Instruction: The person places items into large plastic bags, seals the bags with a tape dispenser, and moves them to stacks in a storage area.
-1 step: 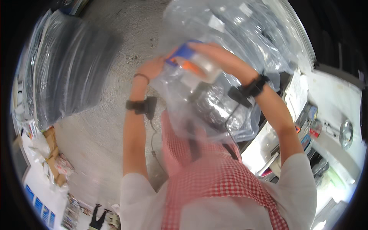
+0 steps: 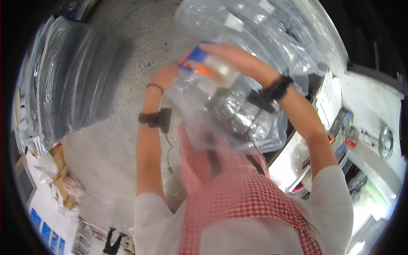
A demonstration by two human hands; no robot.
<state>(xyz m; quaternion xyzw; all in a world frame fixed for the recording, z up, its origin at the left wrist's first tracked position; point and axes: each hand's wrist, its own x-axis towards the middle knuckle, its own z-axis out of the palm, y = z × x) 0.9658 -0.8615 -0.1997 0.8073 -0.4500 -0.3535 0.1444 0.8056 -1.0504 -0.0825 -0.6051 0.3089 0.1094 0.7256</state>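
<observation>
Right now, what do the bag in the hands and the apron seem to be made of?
The bag looks like thin clear plastic film: see-through, glossy, crinkled, with dark contents showing through. The apron looks like woven cloth, matte, in a red-and-white check; the fibre cannot be told. Both hands, left and right, grip the bag's top.

- Bright daylight is flooding the scene, washing out the white counter at the right.
- Glare is glinting off the clear plastic bag at centre.
- Motion blur is softening the hands and apron.
- Fisheye bending is curving edges, with black vignetting ringing the frame.
</observation>
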